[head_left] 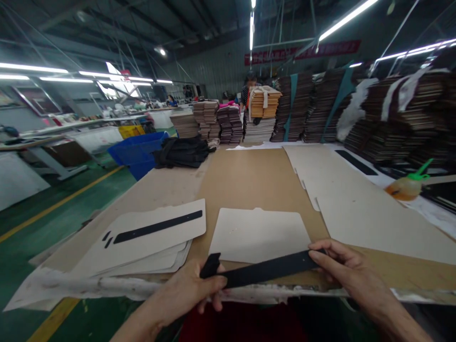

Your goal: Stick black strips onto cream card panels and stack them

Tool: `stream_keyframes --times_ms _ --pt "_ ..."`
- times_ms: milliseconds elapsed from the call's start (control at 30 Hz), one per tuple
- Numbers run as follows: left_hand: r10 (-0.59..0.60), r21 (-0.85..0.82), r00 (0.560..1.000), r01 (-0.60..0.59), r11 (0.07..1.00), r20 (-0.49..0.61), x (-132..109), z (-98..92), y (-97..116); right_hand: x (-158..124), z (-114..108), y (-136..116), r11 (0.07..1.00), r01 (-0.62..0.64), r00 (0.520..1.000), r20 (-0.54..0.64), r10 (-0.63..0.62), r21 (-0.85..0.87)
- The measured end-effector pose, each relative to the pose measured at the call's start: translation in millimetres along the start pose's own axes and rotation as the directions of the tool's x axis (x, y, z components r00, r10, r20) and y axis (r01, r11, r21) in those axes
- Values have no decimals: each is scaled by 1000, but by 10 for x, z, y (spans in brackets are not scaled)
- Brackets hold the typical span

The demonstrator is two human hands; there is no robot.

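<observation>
A long black strip point(267, 270) stretches between my two hands above the table's front edge. My left hand point(203, 285) is closed on its left end, and a short black piece point(210, 265) sticks up from the same grip. At the other end, the thumb and fingers of my right hand point(338, 262) pinch the strip near a small hole. Just beyond the strip lies a pale board point(260, 232) with rounded corners and a few tiny marks. To the left is a stack of similar boards point(160, 237); on its top one rest a black strip point(158, 227) and two small black pieces.
Large pale sheets point(356, 204) cover the table's right side, near a bottle with a green nozzle point(406, 186). Tall stacks of dark panels point(384, 128) line the back. A black cloth pile point(183, 151) and a blue bin point(138, 152) stand back left. A person point(245, 95) is behind the stacks.
</observation>
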State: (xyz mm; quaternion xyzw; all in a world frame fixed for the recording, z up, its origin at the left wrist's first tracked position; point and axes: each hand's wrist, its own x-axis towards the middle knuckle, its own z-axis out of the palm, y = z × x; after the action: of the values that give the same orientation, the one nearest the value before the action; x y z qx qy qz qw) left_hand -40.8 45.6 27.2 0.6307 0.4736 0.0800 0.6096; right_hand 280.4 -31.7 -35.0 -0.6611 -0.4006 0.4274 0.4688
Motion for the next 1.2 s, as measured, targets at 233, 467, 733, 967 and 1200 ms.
stream_keyframes --times_ms 233,467,733,967,1200 --pt "133 268 859 4 964 -494 334 -101 80 451 41 -130 971 66 994 -67 -84 -231" --pt "196 458 782 126 880 -592 530 -56 71 673 100 3 937 89 974 -166 -152 -337" --pt "196 529 789 184 829 -582 562 -59 105 638 142 -52 888 89 971 -161 -179 -450" --pt "205 546 774 208 811 -599 629 -53 67 643 180 -3 872 113 963 -165 -215 -477" --pt "226 554 784 174 814 -578 682 -76 36 638 191 7 858 109 957 -180 -227 -502"
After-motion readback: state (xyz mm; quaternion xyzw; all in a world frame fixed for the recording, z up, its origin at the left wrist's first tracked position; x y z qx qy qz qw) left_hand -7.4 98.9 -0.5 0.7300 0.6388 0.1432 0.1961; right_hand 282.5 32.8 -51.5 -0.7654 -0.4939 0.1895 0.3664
